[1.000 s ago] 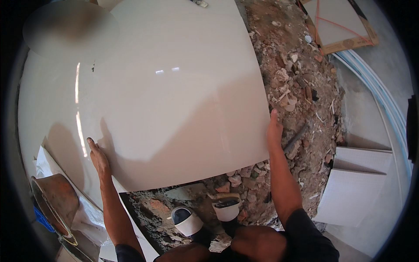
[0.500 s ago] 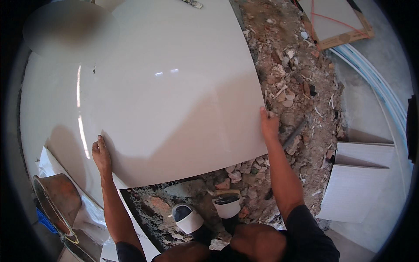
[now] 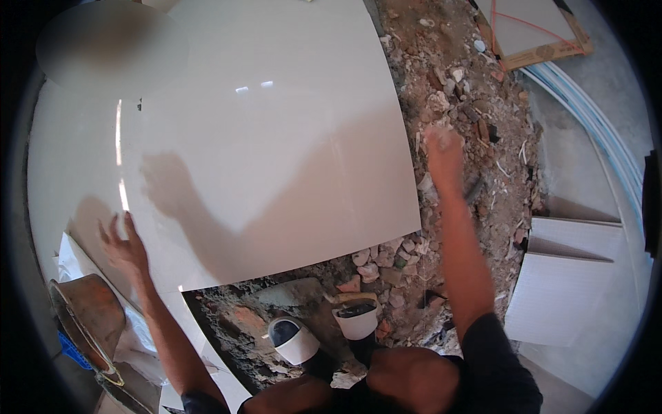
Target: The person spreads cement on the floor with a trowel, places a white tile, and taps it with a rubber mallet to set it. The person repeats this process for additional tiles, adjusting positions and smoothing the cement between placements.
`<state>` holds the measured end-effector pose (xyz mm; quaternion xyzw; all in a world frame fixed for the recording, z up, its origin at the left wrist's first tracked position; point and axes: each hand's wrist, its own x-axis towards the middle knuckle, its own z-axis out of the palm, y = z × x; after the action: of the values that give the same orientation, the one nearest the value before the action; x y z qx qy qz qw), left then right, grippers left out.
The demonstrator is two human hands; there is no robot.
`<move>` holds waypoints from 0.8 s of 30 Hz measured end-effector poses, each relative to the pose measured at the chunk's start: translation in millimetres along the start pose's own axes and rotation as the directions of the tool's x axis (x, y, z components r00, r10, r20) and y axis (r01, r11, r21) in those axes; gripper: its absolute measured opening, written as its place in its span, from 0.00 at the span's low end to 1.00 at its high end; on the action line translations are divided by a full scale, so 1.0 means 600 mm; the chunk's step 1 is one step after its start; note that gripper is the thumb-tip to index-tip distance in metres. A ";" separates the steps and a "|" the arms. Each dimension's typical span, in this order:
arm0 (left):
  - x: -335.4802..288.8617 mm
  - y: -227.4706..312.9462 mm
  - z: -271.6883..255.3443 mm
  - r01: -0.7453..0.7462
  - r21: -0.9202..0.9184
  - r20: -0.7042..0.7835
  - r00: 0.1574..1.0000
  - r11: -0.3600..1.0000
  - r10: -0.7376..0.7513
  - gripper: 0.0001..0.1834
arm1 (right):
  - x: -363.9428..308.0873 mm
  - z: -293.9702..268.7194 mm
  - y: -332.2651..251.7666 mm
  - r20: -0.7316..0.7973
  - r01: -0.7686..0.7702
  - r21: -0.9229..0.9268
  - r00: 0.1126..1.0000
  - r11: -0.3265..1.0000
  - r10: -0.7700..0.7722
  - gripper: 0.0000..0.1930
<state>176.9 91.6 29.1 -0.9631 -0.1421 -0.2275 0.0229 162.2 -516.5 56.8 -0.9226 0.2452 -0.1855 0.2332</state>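
Note:
A large glossy cream tile point(image 3: 289, 172) lies across the middle, its right edge along broken rubble and its near edge over rough ground. My left hand point(image 3: 125, 245) is just left of it, above the neighbouring pale floor surface, with its fingers spread and nothing in them. Beyond the tile's right edge, my right hand point(image 3: 445, 153) hovers over the rubble point(image 3: 496, 165), apart from the tile. Motion smears its fingers. A trowel point(image 3: 288, 292) lies on the ground by the tile's near edge, close to my sandalled feet point(image 3: 295, 341).
At the left stands a dirty bucket point(image 3: 100, 310) beside white plastic sheeting point(image 3: 77, 259). Pale ribbed panels point(image 3: 562, 300) lie at the right. Blue-white pipes point(image 3: 586, 114) curve past a cardboard-edged tile pack point(image 3: 541, 56). A blurred patch covers the top left.
Both hands have come off the tile. My left hand moved left and its fingers spread; my right hand moved outward and farther away over the rubble. The view shifted slightly.

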 end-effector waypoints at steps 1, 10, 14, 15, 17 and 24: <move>0.016 0.002 -0.005 0.000 -0.064 0.005 1.000 0.998 0.000 0.23 | 0.042 -0.012 -0.013 0.050 0.010 0.022 0.999 1.000 -0.011 0.24; -0.031 0.251 0.095 -0.138 -0.266 0.284 0.935 0.954 0.214 0.37 | 0.036 0.189 -0.149 0.275 0.472 -0.282 0.874 0.835 -0.402 0.35; -0.034 0.283 0.092 -0.114 -0.343 0.340 0.910 0.932 0.236 0.38 | -0.076 0.261 -0.173 0.471 0.547 -0.291 0.796 0.785 -0.381 0.37; -0.027 0.285 0.091 -0.101 -0.310 0.375 0.901 0.945 0.219 0.38 | -0.079 0.264 -0.176 0.426 0.567 -0.263 0.794 0.781 -0.433 0.37; -0.006 0.297 0.096 -0.079 -0.278 0.447 0.872 0.957 0.201 0.39 | -0.062 0.270 -0.188 0.468 0.560 -0.268 0.787 0.784 -0.402 0.37; 0.122 0.462 0.173 -0.185 -0.377 0.397 0.853 0.907 0.339 0.39 | 0.021 0.367 -0.287 0.422 0.617 -0.204 0.756 0.760 -0.501 0.37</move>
<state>362.8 -143.6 -25.5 -0.9898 0.0306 -0.0111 -0.1388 336.0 -315.8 -32.0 -0.9961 -0.0631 -0.0404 0.0467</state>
